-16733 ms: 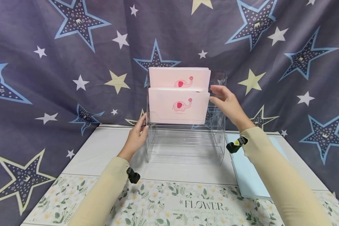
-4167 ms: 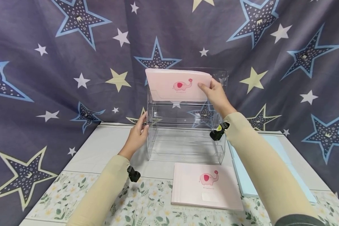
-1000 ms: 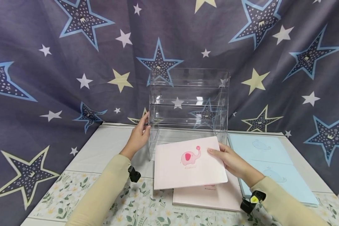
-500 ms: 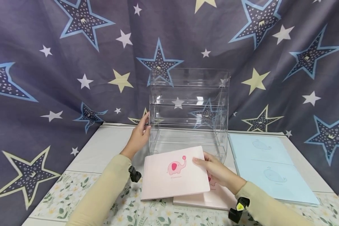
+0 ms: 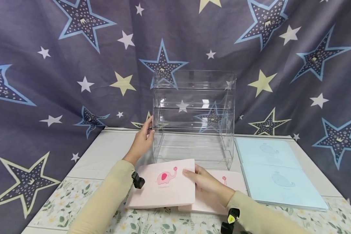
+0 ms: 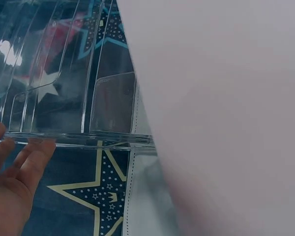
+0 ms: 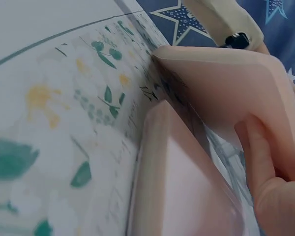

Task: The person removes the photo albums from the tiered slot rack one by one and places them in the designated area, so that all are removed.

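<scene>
Pinching a pink elephant-print folder [image 5: 161, 188] by its right edge with the right hand [image 5: 203, 182], low over the desk [image 5: 105, 152], overlapping a second pink folder [image 5: 222, 195]. Left hand [image 5: 141, 143] flat, fingers straight, against the clear acrylic tiered rack [image 5: 193, 117].

Even, soft room light, no hard shadows on the table [image 5: 105, 152]. Small white glints on the clear rack [image 5: 193, 104], brightest on its middle shelves. Head view sharp in the centre; the star curtain [image 5: 61, 65] bows slightly towards the edges. Left wrist view: a pale blurred sheet [image 6: 226, 108] fills half the frame. Right wrist view soft, the flowered cloth [image 7: 64, 123] smeared up close.
</scene>
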`<state>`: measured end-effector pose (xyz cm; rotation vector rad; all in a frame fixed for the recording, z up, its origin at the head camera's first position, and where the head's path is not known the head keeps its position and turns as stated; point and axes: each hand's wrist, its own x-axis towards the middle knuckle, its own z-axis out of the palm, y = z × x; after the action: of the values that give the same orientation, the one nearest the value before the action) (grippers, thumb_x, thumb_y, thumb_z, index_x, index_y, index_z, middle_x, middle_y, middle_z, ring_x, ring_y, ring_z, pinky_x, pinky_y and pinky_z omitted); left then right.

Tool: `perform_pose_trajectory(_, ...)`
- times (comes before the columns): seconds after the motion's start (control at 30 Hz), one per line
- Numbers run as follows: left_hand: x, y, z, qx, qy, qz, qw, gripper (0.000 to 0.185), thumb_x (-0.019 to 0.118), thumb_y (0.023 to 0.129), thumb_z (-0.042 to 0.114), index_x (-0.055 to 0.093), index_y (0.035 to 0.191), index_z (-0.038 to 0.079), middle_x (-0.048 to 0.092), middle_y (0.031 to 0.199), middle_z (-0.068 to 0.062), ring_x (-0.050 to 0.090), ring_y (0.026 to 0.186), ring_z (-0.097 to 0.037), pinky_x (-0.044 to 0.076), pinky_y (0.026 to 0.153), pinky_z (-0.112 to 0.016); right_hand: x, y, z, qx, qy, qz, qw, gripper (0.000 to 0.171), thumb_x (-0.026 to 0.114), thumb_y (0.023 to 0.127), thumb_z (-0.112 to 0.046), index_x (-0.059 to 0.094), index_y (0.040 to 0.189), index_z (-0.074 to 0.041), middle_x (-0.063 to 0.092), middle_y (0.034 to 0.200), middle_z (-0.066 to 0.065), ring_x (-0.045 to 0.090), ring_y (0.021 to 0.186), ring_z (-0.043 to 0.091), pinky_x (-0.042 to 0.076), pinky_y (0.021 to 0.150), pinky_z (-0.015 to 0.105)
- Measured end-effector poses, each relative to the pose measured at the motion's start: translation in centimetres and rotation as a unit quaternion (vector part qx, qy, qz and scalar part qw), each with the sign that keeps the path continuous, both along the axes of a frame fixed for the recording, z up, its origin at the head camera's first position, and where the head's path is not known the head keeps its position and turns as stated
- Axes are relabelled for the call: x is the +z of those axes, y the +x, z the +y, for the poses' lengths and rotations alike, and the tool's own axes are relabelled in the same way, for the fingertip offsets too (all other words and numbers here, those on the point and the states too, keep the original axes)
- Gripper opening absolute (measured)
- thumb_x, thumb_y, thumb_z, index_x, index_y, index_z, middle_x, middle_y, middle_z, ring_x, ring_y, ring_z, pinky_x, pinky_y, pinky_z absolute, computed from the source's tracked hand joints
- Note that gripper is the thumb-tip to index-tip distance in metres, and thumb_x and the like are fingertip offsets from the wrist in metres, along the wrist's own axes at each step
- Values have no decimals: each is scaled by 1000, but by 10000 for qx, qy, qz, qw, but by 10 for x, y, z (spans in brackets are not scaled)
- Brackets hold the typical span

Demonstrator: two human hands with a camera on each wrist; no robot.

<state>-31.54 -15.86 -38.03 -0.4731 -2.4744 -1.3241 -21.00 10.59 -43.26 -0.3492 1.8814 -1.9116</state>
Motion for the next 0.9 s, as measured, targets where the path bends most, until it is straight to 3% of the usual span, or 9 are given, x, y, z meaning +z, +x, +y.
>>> perform_pose_trajectory(0.13, -1, -1, 0, 19, 65, 32, 10000, 61, 47, 106, 8, 22, 161, 17, 41, 152, -23, 54, 125, -41, 49, 101, -52, -5, -1, -12, 181, -391, -154, 9990, 46, 52, 106, -21, 42, 140, 9, 69, 109, 10, 67, 91, 17, 59, 77, 31)
perform_pose_trajectory(0.33, -4, -1, -1, 60, 88, 42, 9999, 60, 46, 106, 9, 22, 161, 18, 44, 150, -23, 58, 122, -39, 55, 94, -45, -6, -2, -30, 181, -694, -306, 9970, 44, 50, 107, -19, 43, 140, 10, 67, 113, 15, 67, 96, 20, 59, 82, 35)
perform_pose_trajectory(0.77, -4, -2, -3, 55, 13, 93, 9999, 60, 47, 106, 10, 23, 161, 18, 44, 150, -22, 57, 122, -41, 52, 97, -49, -7, -2, -56, -70, -190, -248, 9995, 43, 47, 108, -20, 43, 141, 8, 67, 107, 14, 68, 91, 21, 60, 78, 40)
perform_pose_trajectory(0.9, -4, -2, -2, 35, 18, 129, 9999, 60, 47, 106, 9, 24, 161, 17, 44, 150, -23, 57, 122, -42, 52, 98, -49, -6, -1, -56, -105, -264, -464, 9985, 42, 47, 107, -19, 43, 140, 6, 66, 109, 15, 67, 92, 22, 60, 79, 40)
